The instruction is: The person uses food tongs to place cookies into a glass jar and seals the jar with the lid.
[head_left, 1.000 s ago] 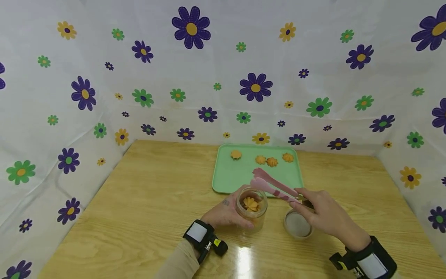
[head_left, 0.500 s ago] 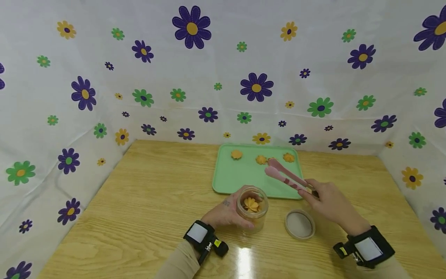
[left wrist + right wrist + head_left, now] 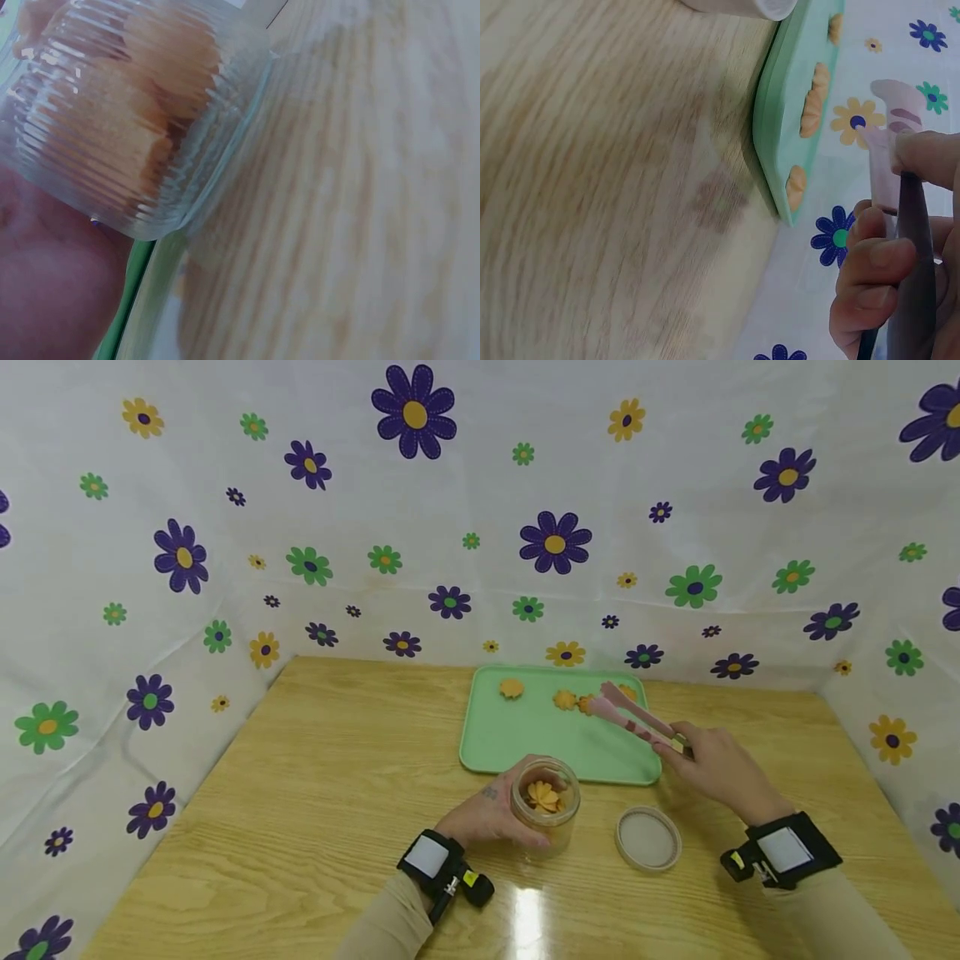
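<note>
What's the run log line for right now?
left hand: holds jar; right hand: holds pink tongs; lid: on table; cookies: on tray, in jar

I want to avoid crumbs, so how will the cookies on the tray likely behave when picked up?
The cookies look baked and ridged, so probably stiff but crumbly if squeezed hard. Small beside the tongs, they are likely light. Lying low on the tray, they would probably slide rather than roll.

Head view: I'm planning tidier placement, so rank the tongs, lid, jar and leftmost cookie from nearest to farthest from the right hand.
1. Tongs: held in the right hand.
2. Lid: on the table, left of that hand.
3. Jar: farther left, in the left hand.
4. Leftmost cookie: tray's far left.
</note>
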The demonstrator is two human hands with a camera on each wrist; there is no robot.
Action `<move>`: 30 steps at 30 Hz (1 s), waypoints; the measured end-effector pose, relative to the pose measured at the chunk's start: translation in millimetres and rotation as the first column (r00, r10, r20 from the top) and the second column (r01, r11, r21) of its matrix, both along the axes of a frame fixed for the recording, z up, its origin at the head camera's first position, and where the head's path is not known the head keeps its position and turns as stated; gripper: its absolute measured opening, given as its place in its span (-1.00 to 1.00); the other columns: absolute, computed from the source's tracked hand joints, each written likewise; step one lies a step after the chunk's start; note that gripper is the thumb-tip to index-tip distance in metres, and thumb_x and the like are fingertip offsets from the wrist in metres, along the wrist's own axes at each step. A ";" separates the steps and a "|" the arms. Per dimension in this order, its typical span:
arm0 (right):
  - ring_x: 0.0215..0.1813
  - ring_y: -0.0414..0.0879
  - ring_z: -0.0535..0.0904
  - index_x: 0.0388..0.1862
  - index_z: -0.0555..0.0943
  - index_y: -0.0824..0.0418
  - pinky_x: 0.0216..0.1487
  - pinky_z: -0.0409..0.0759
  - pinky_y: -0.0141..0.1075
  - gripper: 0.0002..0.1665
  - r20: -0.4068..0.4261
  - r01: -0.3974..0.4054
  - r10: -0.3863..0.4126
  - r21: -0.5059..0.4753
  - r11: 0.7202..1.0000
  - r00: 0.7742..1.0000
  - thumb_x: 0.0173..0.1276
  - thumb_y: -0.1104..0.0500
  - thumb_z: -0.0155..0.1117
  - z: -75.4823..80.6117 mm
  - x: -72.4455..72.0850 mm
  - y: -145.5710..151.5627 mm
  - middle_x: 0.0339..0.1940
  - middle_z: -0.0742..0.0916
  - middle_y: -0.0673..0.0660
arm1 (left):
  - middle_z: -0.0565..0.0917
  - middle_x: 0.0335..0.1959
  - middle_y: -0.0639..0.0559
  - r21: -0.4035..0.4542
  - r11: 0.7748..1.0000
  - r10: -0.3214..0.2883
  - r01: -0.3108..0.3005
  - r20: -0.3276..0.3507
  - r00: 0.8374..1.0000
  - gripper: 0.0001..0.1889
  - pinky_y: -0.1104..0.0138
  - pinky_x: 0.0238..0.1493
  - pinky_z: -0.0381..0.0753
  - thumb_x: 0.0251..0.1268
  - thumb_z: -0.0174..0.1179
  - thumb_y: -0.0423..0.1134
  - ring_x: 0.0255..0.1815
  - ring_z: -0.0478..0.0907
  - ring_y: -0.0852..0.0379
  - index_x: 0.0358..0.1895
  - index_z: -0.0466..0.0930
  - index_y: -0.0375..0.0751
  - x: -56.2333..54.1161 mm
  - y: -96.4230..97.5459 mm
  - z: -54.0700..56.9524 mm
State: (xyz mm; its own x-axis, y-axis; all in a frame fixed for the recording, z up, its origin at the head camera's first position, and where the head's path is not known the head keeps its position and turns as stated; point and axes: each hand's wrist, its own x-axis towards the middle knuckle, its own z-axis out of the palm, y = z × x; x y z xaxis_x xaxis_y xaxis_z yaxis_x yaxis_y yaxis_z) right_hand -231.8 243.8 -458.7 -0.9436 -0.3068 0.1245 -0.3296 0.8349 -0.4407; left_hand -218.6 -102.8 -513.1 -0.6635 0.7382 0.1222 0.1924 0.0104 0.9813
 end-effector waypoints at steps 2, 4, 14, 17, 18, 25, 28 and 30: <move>-0.66 -0.21 0.31 0.15 0.59 0.44 -0.65 0.21 -0.37 -0.43 0.012 0.007 -0.007 0.010 1.000 1.000 0.56 -0.07 0.18 -1.9 -4.6 -1.0 -0.69 0.46 -0.04 | 0.51 0.29 0.00 0.003 1.000 -0.001 0.001 0.006 1.000 -0.03 0.24 0.44 0.39 -0.04 0.59 -0.41 0.36 0.42 0.09 0.46 0.26 0.14 0.2 0.0 -0.9; -0.64 -0.19 0.35 0.17 0.59 0.43 -0.64 0.24 -0.35 -0.40 0.023 0.019 -0.020 0.022 1.000 1.000 0.56 -0.10 0.18 -3.1 -8.8 -2.7 -0.68 0.49 -0.03 | 0.51 0.28 0.00 0.006 1.000 0.000 0.000 0.010 1.000 -0.03 0.24 0.44 0.39 -0.04 0.59 -0.41 0.35 0.43 0.09 0.46 0.27 0.14 0.4 -0.2 -1.8; -0.55 -0.12 0.44 0.17 0.57 0.46 -0.59 0.30 -0.29 -0.39 0.049 0.065 -0.068 0.064 0.996 0.996 0.52 -0.08 0.20 -8.9 -26.8 -14.5 -0.59 0.57 0.05 | 0.51 0.29 0.03 0.004 1.000 -0.007 0.007 0.008 1.000 -0.05 0.23 0.42 0.42 -0.01 0.59 -0.36 0.36 0.43 0.09 0.46 0.28 0.18 -0.6 -0.5 -2.0; -0.55 -0.11 0.44 0.19 0.55 0.45 -0.59 0.30 -0.29 -0.37 0.088 0.077 -0.082 0.061 0.995 0.993 0.52 -0.11 0.18 -10.1 -30.6 -19.1 -0.55 0.57 0.07 | 0.51 0.30 0.06 0.000 1.000 -0.007 0.007 0.010 1.000 -0.05 0.23 0.43 0.41 -0.01 0.59 -0.34 0.37 0.43 0.11 0.46 0.28 0.22 -0.5 -0.8 -2.0; -0.55 -0.10 0.44 0.18 0.55 0.45 -0.59 0.30 -0.29 -0.37 0.102 0.083 -0.089 0.061 0.995 0.991 0.52 -0.10 0.18 -10.3 -31.3 -20.7 -0.54 0.58 0.08 | 0.51 0.30 0.07 0.001 1.000 -0.009 0.009 0.013 1.000 -0.05 0.23 0.43 0.41 0.00 0.59 -0.33 0.38 0.42 0.11 0.47 0.28 0.22 -0.3 -0.9 -1.9; -0.54 -0.09 0.47 0.01 0.56 0.40 -0.60 0.36 -0.29 -0.49 0.134 0.103 -0.112 0.074 0.992 0.985 0.53 -0.08 0.18 -17.5 -36.4 -26.9 -0.50 0.60 0.14 | 0.50 0.32 0.04 -0.001 1.000 -0.012 0.012 0.057 0.998 -0.05 0.26 0.44 0.38 0.01 0.57 -0.39 0.38 0.42 0.13 0.47 0.27 0.19 0.8 0.5 0.2; -0.55 -0.09 0.47 -0.02 0.56 0.39 -0.61 0.36 -0.29 -0.50 0.128 0.105 -0.114 0.075 0.992 0.985 0.52 -0.08 0.18 -17.6 -36.4 -28.9 -0.50 0.60 0.14 | 0.50 0.32 0.02 0.005 1.000 -0.008 0.007 0.071 0.997 -0.04 0.27 0.44 0.38 -0.01 0.57 -0.42 0.38 0.41 0.12 0.48 0.27 0.17 0.8 0.2 0.7; -0.56 -0.09 0.46 -0.03 0.56 0.40 -0.62 0.35 -0.29 -0.50 0.135 0.108 -0.117 0.070 0.992 0.984 0.52 -0.07 0.18 -16.3 -35.3 -30.6 -0.51 0.59 0.14 | 0.49 0.32 0.00 0.010 1.000 -0.007 0.006 0.072 0.997 -0.03 0.26 0.43 0.39 -0.02 0.56 -0.44 0.38 0.41 0.11 0.48 0.27 0.15 0.9 -0.3 1.1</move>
State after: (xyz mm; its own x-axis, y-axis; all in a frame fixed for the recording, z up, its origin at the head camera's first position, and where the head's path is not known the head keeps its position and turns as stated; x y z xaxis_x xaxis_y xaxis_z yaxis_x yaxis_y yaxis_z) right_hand -267.1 213.1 -475.0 -0.9793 -0.2010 -0.0257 -0.1716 0.8902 -0.4221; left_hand -217.7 -103.1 -512.0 -0.6659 0.7416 0.0819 0.1216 -0.0004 0.9926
